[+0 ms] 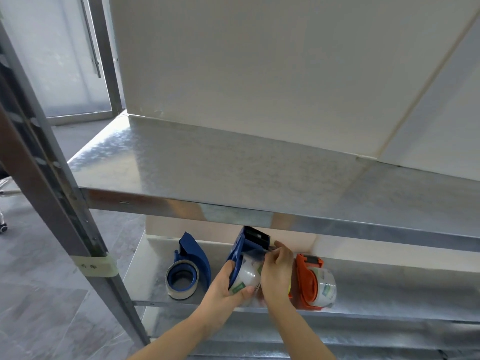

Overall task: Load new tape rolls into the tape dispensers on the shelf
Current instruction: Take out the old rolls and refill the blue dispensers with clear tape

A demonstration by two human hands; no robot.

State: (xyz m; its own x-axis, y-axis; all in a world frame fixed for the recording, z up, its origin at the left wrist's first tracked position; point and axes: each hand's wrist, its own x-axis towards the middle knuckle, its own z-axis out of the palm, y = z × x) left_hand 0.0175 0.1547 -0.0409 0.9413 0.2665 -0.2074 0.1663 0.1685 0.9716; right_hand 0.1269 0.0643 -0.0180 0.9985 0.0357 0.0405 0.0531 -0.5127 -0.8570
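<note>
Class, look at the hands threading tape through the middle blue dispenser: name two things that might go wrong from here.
1. The right hand pulls the tape end just under the serrated blade of the middle blue dispenser; fingers might get nicked.
2. The left hand steadies the dispenser and its clear roll near the shelf edge; a slip might drop them.

A: Which parts are obscured?

B: The right hand (276, 272) covers one side of the tape roll (246, 275) and the near flank of the orange dispenser (307, 280). The upper shelf (233, 162) hides the rear of the lower shelf (145, 266).

A: And what is unreadable?

B: The roll's green label print is blurred; the fingertips (279, 245) smear at the blue dispenser (248, 245). Both forearms leave the bottom edge.
</note>
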